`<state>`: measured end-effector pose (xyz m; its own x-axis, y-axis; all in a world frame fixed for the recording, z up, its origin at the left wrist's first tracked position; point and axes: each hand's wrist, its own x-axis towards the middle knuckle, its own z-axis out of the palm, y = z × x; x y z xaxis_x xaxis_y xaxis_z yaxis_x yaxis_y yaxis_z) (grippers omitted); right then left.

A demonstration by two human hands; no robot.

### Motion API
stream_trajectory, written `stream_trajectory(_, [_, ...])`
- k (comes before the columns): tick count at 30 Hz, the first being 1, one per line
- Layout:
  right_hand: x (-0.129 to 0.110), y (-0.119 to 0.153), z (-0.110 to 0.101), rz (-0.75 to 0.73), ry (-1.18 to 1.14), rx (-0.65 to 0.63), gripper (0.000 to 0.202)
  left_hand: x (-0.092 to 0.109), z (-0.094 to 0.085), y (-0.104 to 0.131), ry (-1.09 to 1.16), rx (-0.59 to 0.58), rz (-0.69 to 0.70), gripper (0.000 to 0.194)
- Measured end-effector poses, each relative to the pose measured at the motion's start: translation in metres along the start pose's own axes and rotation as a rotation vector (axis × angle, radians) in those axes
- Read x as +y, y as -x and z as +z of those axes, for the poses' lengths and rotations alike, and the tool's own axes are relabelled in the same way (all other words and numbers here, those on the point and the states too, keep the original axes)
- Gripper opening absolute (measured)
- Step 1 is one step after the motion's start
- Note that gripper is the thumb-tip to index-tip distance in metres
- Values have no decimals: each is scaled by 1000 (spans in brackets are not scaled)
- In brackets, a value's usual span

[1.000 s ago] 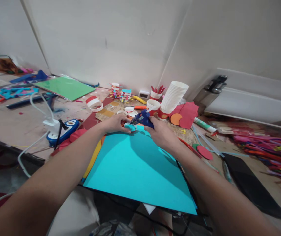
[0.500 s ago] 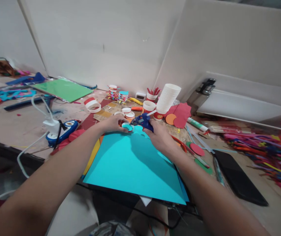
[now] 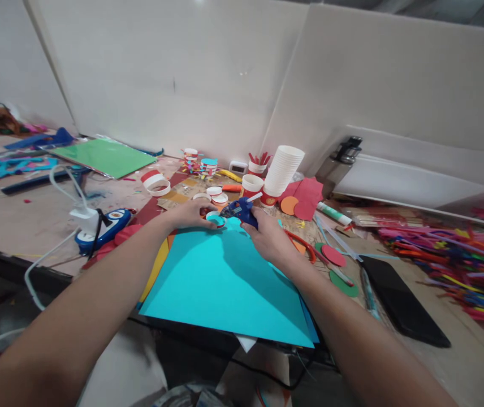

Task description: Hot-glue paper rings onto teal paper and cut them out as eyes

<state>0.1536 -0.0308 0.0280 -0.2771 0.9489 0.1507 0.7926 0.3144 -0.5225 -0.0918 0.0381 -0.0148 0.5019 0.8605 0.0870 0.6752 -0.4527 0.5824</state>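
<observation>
My left hand (image 3: 195, 215) is closed around a small cut paper-cup ring (image 3: 216, 219) with a turquoise inside, held over the far edge of a turquoise paper sheet (image 3: 225, 277). In my right hand (image 3: 265, 229) is a blue glue gun (image 3: 242, 210), a white glue stick poking out of its back. Its nozzle points left at the ring, close to the rim; whether it touches I cannot tell. Just behind the ring lie white and red cup pieces (image 3: 219, 196). The fingers of my left hand are partly hidden behind the ring.
A tall stack of paper cups (image 3: 284, 169) stands behind the glue gun. Orange-handled scissors (image 3: 305, 246) lie under my right forearm. To the right are a black phone (image 3: 403, 299) and colourful pipe cleaners (image 3: 445, 265). A blue power strip (image 3: 106, 229) with cables sits at left.
The view has shifted slightly. The turquoise ring looks tilted a little differently in my left hand. The glue gun stays beside it in my right hand.
</observation>
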Motion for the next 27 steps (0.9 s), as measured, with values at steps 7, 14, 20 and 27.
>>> stream_trajectory(7, [-1, 0, 0, 10, -24, -1, 44, 1, -3, 1, 3, -43, -15, 74])
stream_trajectory(14, [-1, 0, 1, 0, -6, 1, 39, -4, -5, 1, 48, -54, -10, 74])
stream_trajectory(20, [3, -1, 3, -3, -8, 8, 39, -5, -6, 0, 135, -25, -31, 72])
stream_trajectory(27, [-1, 1, -2, 4, -8, 13, 37, -2, -8, 0, 111, 9, 5, 55])
